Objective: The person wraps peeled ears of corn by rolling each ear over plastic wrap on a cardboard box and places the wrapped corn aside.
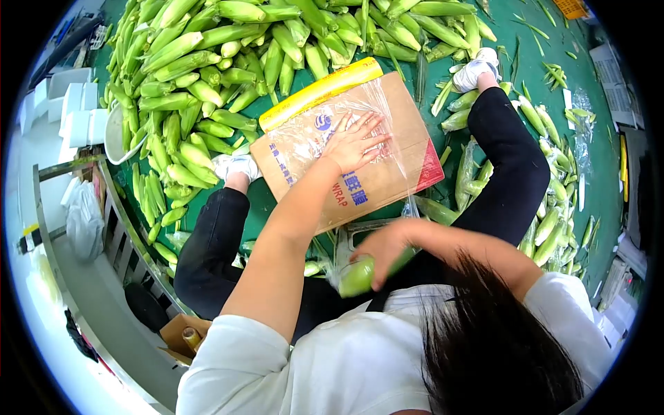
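Note:
My left hand (pixel 354 143) lies flat with fingers spread on a cardboard box (pixel 403 124), over a sheet of clear plastic film (pixel 377 100). A yellow roll of cling film (pixel 321 93) lies along the far edge of the box. Near my lap, my right hand (pixel 384 243), somewhat blurred, is wrapped around green corn (pixel 356 277). Clear film appears to cling to the left side of this corn. How many ears are in the hand I cannot tell.
A large heap of unhusked corn (pixel 228 62) covers the green floor (pixel 512 28) ahead and to the left. More ears, some apparently wrapped (pixel 553 228), lie right of my leg. A metal-framed rack (pixel 121 228) stands at left, near a white basin (pixel 116 135).

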The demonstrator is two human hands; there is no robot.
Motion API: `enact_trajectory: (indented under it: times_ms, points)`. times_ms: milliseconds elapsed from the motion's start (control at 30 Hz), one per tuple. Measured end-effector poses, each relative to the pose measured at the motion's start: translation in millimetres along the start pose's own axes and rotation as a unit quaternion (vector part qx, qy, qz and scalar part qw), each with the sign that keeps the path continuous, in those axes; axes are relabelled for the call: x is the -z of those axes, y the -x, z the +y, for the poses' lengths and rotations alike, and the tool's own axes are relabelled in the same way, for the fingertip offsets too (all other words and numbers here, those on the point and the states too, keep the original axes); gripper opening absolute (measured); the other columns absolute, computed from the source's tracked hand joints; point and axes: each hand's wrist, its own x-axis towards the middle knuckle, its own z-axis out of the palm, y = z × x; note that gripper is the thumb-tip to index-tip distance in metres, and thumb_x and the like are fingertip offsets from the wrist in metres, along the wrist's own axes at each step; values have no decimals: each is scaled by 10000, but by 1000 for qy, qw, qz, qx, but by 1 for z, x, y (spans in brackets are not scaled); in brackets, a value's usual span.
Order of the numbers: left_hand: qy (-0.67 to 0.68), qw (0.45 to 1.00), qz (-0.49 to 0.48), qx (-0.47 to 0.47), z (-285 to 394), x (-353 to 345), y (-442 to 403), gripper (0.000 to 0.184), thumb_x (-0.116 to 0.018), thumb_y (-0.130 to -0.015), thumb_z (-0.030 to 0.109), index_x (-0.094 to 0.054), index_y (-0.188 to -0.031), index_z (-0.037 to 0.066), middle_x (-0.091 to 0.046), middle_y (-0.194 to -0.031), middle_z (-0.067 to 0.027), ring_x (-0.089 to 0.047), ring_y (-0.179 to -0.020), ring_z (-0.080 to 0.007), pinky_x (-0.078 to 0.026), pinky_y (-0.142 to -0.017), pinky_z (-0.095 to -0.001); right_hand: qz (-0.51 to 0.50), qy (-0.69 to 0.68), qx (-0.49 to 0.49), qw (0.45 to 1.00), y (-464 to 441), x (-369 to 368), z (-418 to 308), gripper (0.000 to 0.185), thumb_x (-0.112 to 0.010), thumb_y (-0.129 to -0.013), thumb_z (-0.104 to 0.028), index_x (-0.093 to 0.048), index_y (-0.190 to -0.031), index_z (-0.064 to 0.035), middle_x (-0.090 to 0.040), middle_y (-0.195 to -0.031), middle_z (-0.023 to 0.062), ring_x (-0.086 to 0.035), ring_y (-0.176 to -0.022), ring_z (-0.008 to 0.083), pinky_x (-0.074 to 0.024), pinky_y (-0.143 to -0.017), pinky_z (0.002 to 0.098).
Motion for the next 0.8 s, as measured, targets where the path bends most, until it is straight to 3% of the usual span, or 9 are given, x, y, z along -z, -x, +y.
enact_trajectory:
  times_ms: [133,233,300,400,433,533,567,667,800]
  points:
    - [-47,997,20,60,31,-2,4,518,-532,-950,359,-517,-1453,233,-283,-1630,-142,-261,-1506,-323,-217,-1186,-593,171,-307,-65,934,73,-71,-24,858,-741,-821,-547,-491,-1409,26,-593,-1338,211,-565,-1227,274,-413,-1079,356]
    - [-70,994,35,71,89,-37,17,493,-549,-899,287,-579,-1367,135,-396,-1542,-199,-328,-1461,-355,-263,-1170,-580,321,-605,150,713,110,-122,3,809,-617,-920,-592,-423,-1472,-35,-548,-1396,224,-564,-1259,318,-490,-1023,441]
    - [66,993,-33,-94,149,-46,36,323,-548,-849,206,-702,-1096,64,-596,-1263,-189,-532,-1201,-399,-385,-1055,-565,320,-730,283,534,126,-136,-1,794,-517,-966,-619,-349,-1524,-80,-526,-1421,234,-569,-1254,387,-518,-981,550]
    - [223,918,-325,-32,200,-4,67,357,-559,-877,133,-665,-1217,108,-632,-1252,-127,-623,-1127,-333,-527,-896,-429,366,-729,310,488,130,-162,24,649,-574,-972,-505,-426,-1446,-87,-623,-1173,177,-658,-949,302,-599,-771,464]
    - [324,944,-45,32,197,-1,85,423,-590,-867,83,-606,-1289,108,-640,-1238,-127,-650,-1028,-366,-548,-864,-429,350,-740,311,483,134,-159,19,603,-586,-968,-468,-451,-1412,-83,-622,-1111,157,-647,-892,276,-600,-717,439]
    - [102,979,150,93,196,88,72,634,-676,-813,83,-496,-1418,138,-330,-1549,-225,-436,-1316,-461,-350,-1091,-599,308,-760,185,542,127,-149,33,557,-646,-940,-436,-530,-1309,-36,-684,-1068,133,-689,-822,234,-598,-657,400]
    - [86,984,152,-13,188,99,67,635,-704,-790,108,-524,-1398,149,-297,-1574,-219,-376,-1360,-476,-275,-1109,-660,283,-709,161,626,127,-142,24,579,-668,-925,-452,-540,-1296,-26,-704,-1083,133,-705,-825,227,-603,-677,397]
    - [79,989,-86,-86,172,154,38,470,-686,-749,114,-627,-1213,162,-680,-1113,-134,-702,-926,-304,-582,-734,-459,164,-633,131,745,138,-114,-12,742,-769,-857,-423,-444,-1401,-36,-679,-1181,123,-683,-957,232,-582,-823,412]
    - [162,964,-208,34,158,185,7,243,-706,-823,208,-643,-1042,122,-699,-830,-144,-703,-795,-349,-549,-638,-464,541,-117,-20,832,186,-118,-39,973,-865,-734,-277,-325,-1518,-73,-635,-1261,219,-657,-1110,327,-517,-935,409]
